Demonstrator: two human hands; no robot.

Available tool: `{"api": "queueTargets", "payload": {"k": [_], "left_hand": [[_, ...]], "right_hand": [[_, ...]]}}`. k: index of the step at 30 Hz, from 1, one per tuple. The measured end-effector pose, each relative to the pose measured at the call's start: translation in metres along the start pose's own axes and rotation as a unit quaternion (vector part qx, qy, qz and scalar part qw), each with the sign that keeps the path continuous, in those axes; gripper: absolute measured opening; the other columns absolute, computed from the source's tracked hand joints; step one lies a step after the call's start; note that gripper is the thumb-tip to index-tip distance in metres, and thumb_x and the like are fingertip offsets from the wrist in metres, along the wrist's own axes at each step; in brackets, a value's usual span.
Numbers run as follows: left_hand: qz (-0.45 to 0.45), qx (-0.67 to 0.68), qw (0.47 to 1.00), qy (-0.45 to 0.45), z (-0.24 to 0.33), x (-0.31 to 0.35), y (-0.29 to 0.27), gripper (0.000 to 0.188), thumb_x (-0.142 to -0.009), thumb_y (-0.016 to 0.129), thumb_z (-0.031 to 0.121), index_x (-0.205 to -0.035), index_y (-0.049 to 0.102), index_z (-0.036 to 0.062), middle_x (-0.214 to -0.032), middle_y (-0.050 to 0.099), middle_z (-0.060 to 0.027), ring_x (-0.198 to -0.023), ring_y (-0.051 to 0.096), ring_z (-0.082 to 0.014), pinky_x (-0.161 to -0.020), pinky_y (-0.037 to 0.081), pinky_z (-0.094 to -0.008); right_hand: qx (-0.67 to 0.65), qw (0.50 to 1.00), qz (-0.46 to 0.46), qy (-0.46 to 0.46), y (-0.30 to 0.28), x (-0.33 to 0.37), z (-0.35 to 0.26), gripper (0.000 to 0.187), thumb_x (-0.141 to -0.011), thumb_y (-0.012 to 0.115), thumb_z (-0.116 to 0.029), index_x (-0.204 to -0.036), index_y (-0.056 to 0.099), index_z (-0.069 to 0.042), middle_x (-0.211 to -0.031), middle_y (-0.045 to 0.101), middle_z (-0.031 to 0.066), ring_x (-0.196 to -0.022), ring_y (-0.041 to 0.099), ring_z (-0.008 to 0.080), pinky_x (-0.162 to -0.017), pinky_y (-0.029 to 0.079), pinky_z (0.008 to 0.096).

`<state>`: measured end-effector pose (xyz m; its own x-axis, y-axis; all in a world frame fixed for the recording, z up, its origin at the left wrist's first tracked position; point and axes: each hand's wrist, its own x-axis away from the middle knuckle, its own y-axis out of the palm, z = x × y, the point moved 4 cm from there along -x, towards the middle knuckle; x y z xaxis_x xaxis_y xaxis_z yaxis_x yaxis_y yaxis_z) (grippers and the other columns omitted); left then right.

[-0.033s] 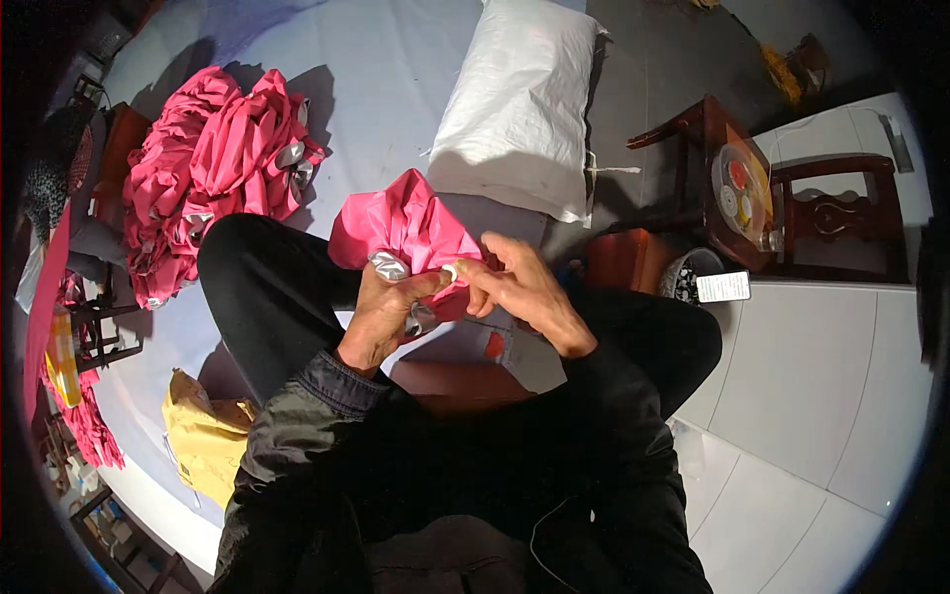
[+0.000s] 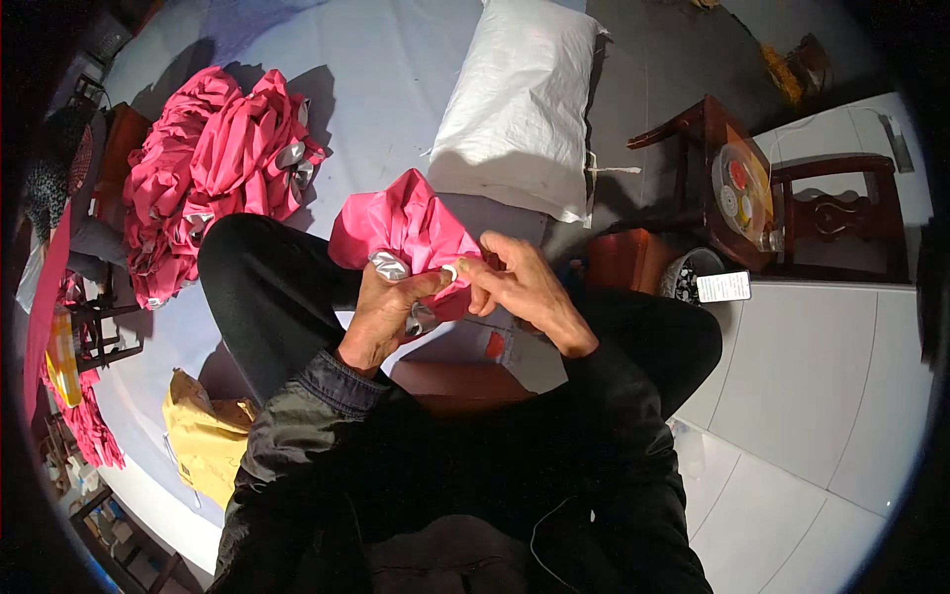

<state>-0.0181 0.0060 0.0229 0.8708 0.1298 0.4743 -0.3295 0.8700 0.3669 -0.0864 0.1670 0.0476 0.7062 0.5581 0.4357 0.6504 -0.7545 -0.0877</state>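
Note:
Bunched pink fabric with a silvery underside (image 2: 401, 223) is held up over my lap between both hands. My left hand (image 2: 381, 309) is closed round its lower edge, where silver folds show beside the fingers. From the right, my right hand (image 2: 520, 289) pinches the same edge with thumb and forefinger, its other fingers partly curled. Between the two thumb tips shows a small white piece (image 2: 451, 271), too small to name. The palms and the fabric's underside are hidden.
A heap of pink fabric (image 2: 223, 148) lies at the left. Ahead is a stuffed white woven sack (image 2: 520, 104). To the right stand a wooden chair (image 2: 836, 213) and a bin (image 2: 683, 277) with a white phone-like slab (image 2: 723, 287). A yellow bag (image 2: 206, 441) sits lower left.

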Motion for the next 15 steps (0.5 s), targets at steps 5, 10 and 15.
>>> {"api": "queueTargets", "payload": {"k": [5,10,15], "left_hand": [[0.01,0.0,1.0,0.018,0.004,0.003,0.008,0.016,-0.078,0.075,-0.007,-0.087,0.066,0.0023,-0.082,0.069,-0.0033,-0.067,0.065,-0.0109,-0.056,0.051,-0.0264],[0.003,-0.056,0.998,0.034,-0.009,-0.005,-0.002,0.015,-0.077,0.075,-0.004,-0.086,0.066,0.0023,-0.08,0.067,-0.0022,-0.066,0.063,-0.0093,-0.055,0.049,-0.0263],[-0.014,-0.132,0.989,0.057,-0.012,-0.01,-0.002,0.015,-0.076,0.076,-0.001,-0.086,0.065,0.0021,-0.078,0.066,-0.0012,-0.065,0.06,-0.0084,-0.055,0.048,-0.0262]], "right_hand": [[0.072,0.995,0.006,-0.065,-0.001,0.001,-0.001,0.027,-0.096,0.065,-0.019,-0.082,0.053,0.002,-0.061,0.06,0.0069,-0.057,0.065,0.0137,-0.05,0.052,0.0284],[0.123,0.985,0.043,-0.113,0.006,0.006,-0.006,0.027,-0.096,0.065,-0.018,-0.082,0.053,0.002,-0.061,0.06,0.0061,-0.055,0.063,0.0118,-0.048,0.05,0.0275],[0.151,0.971,0.092,-0.163,0.013,0.005,0.0,0.023,-0.094,0.065,-0.014,-0.081,0.052,0.0,-0.059,0.055,0.013,-0.05,0.062,0.0174,-0.045,0.045,0.0317]]}}
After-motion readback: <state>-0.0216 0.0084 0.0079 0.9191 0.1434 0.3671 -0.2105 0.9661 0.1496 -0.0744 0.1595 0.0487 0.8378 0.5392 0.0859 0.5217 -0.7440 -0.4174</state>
